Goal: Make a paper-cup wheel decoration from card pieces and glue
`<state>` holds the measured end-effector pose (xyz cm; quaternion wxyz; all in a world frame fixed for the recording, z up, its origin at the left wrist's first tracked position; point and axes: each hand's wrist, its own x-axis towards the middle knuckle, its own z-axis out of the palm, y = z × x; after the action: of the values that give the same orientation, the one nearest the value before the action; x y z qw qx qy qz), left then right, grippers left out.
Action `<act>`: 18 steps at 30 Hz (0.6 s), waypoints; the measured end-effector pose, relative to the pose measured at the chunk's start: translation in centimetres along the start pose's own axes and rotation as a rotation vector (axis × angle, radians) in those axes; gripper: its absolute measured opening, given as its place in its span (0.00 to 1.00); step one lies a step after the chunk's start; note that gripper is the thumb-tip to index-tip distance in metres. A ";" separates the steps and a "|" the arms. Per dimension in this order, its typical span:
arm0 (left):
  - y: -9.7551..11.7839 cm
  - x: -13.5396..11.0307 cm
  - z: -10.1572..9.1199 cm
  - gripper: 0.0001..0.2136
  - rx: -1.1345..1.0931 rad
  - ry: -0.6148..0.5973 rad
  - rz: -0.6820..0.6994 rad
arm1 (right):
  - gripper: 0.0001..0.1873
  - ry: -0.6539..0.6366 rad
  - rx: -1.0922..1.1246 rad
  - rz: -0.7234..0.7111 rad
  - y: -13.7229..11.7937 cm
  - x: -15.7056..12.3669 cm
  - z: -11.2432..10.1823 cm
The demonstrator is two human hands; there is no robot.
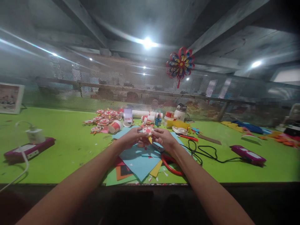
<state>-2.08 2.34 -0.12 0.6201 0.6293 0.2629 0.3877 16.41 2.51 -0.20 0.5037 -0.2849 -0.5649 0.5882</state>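
Note:
Between my two hands is a small paper turtle (148,130) with a white top, red patches and a yellow pointed piece at its near side. My left hand (133,137) pinches its left edge, and my right hand (164,138) grips the right edge. Below them lie light blue paper sheets (138,162) over orange, yellow and green ones, strewn with small scraps. Red-handled scissors (172,165) lie partly under my right forearm. Similar paper turtles (103,120) are heaped to the left beyond my hands.
Paper cups (115,126), a phone (127,116), a blue glue bottle (158,120) and a white flask (180,112) stand behind. A purple power strip (248,155) with a black cable lies right, another power strip (44,145) left. A paper flower (181,63) hangs before the mesh.

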 end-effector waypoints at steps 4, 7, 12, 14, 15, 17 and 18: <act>-0.2 0.0 0.0 0.19 -0.049 -0.048 -0.051 | 0.16 0.017 0.021 0.009 0.2 0.0 0.0; -0.3 0.0 0.0 0.18 -0.070 -0.045 -0.049 | 0.16 0.021 0.030 0.013 0.2 0.0 0.1; -0.1 -0.1 -0.1 0.13 -0.140 -0.074 -0.048 | 0.15 0.018 0.064 0.017 -0.3 -0.1 0.2; 0.1 -0.2 -0.3 0.10 -0.196 -0.082 -0.055 | 0.16 0.022 0.082 0.046 -0.6 -0.2 0.3; 0.2 -0.3 -0.5 0.08 -0.218 -0.079 -0.058 | 0.16 0.031 0.094 0.065 -0.8 -0.3 0.4; 0.4 -0.3 -0.7 0.06 -0.244 -0.070 -0.066 | 0.16 0.051 0.117 0.088 -1.2 -0.4 0.5; 0.4 -0.4 -0.8 0.06 -0.249 -0.066 -0.071 | 0.15 0.057 0.126 0.088 -1.4 -0.5 0.6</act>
<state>-2.98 2.47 0.17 0.7148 0.5503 0.2144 0.3745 16.38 1.58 1.09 0.5101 -0.2937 -0.4992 0.6358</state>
